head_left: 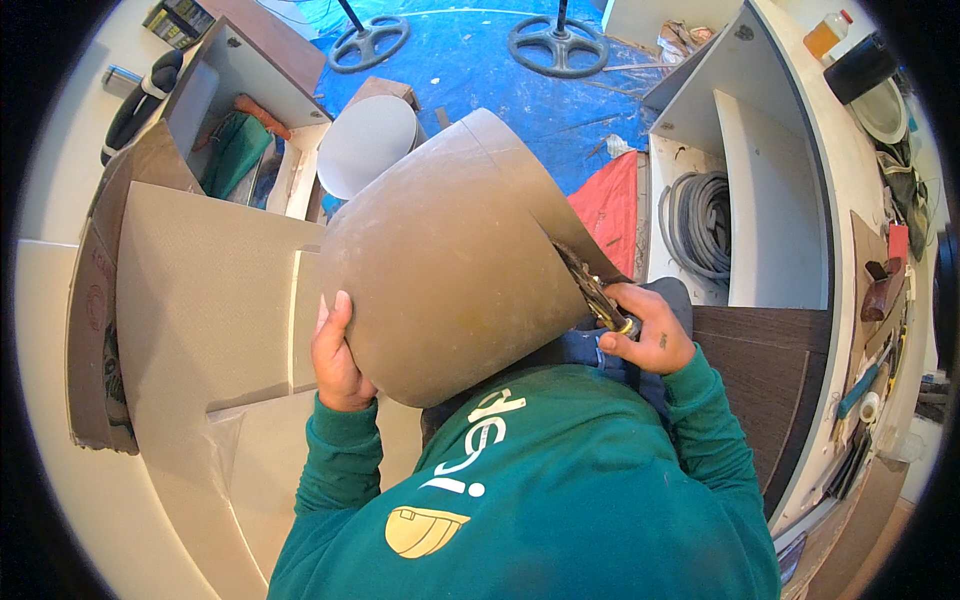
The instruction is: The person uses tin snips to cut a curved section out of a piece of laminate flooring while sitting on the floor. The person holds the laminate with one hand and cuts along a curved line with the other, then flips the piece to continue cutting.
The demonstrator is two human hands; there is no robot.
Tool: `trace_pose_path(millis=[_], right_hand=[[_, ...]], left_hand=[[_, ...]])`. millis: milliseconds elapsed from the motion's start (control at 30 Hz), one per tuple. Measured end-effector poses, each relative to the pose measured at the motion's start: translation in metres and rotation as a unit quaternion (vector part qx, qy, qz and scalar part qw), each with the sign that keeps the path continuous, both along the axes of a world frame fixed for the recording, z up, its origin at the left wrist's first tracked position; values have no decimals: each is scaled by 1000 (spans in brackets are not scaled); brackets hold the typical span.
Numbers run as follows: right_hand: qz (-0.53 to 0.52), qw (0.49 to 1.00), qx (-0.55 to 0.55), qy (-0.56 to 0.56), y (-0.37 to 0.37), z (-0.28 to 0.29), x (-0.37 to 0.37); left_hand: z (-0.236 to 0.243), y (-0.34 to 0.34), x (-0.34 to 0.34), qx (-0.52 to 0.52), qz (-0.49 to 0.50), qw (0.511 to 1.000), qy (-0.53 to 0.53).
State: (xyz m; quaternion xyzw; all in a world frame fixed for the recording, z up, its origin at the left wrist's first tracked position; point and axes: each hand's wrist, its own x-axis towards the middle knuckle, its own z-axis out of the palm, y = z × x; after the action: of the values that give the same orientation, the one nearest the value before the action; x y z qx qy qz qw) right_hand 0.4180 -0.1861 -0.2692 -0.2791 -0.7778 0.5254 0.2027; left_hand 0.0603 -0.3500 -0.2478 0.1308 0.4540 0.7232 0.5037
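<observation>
Head view, left hand (345, 357): clamped on the curled brown sheet (450, 275) above your lap (580, 350); your fingers are partly hidden.
Head view, right hand (655, 330): closed around your hand tool (598, 297); its dark head, at the sheet's right side, is hard to make out.

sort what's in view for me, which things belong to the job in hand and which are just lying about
In use:
- curled brown sheet, steadied by the left grip
- metal hand tool, apparently snips, in the right grip at the sheet's slit

Apparently lying about:
- grey coil in the right-hand cabinet
- bottle of amber liquid
- round grey disc
</observation>
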Motion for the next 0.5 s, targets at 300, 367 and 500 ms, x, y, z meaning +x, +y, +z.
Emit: trace_pose_path(millis=[300, 367, 500], right_hand=[[40, 988, -149, 22, -3, 4, 6], [32, 992, -122, 21, -4, 4, 6], [4, 997, -76, 2, -9, 7, 3]], left_hand=[[5, -7, 5, -13, -48, 999, 5], [8, -6, 10, -18, -49, 999, -1], [3, -12, 16, -11, -62, 998, 11]])
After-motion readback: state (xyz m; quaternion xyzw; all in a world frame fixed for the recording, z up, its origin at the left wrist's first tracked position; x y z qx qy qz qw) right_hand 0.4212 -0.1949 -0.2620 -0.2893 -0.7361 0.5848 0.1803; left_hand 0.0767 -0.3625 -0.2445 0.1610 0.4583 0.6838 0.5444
